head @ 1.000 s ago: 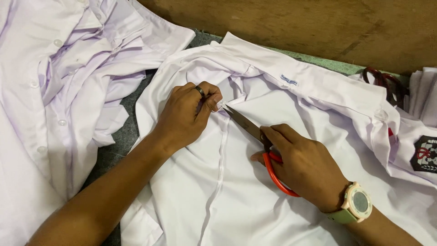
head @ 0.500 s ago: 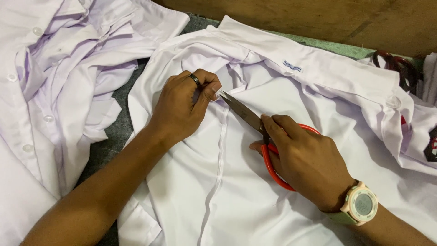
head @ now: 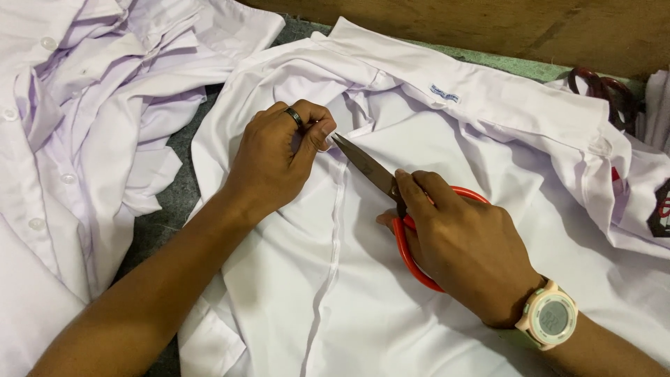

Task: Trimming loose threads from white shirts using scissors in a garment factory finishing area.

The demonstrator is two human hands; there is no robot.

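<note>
Red-handled scissors (head: 391, 202) sit gripped in the right hand (head: 464, 248), blades nearly closed, tips now closer to the left hand (head: 279, 157) than a second ago; that hand pinches a fold of the white shirt (head: 349, 293) on the tabletop (head: 167, 209); so the snip seems near; more shirts (head: 84, 126) lie left, another pair of scissors (head: 604, 94) far right; nothing blocks.

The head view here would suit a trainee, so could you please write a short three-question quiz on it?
1. True or false: the right hand holds red-handled scissors.
2. What does the left hand pinch? A) a button B) a fold of the white shirt C) a label
3. Fill in: a pale ____ sits on the right wrist.

Key: 1 true. 2 B; the scissor tips point at that pinched fold. 3 watch.
</note>
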